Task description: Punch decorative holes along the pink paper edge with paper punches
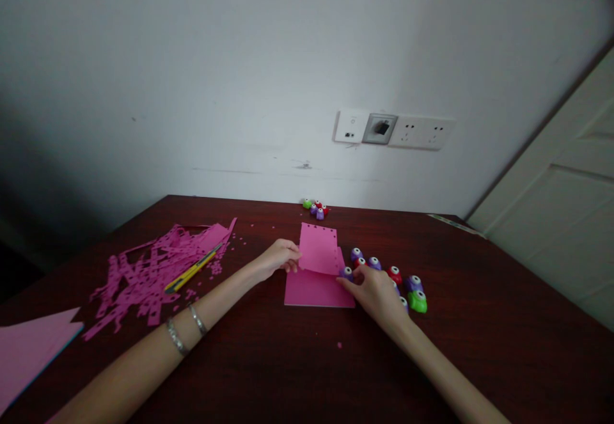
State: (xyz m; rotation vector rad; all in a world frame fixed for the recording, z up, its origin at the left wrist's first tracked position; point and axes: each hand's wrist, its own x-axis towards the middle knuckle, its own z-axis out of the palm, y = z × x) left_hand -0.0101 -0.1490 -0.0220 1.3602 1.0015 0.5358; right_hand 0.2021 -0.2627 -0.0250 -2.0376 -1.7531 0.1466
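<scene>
A pink paper sheet [318, 249] with small holes along its top and right edges is raised and tilted over the table. My left hand [281, 258] pinches it by the left edge. At the lower right corner of the sheet, my right hand [377, 290] is closed around a small purple craft punch [346, 273] with a white eye-like button. Underneath lies a stack of pink paper [319, 293]. Beside and partly behind my right hand stand more craft punches, among them a red one [394, 274] and a green one [417, 301].
Punched pink paper strips [158, 264] lie heaped at left, with a yellow box cutter [192, 270] on them. More pink sheets [33, 347] rest at the near left. Several punches [316, 209] sit by the wall. A patterned strip [455, 224] lies at the back right.
</scene>
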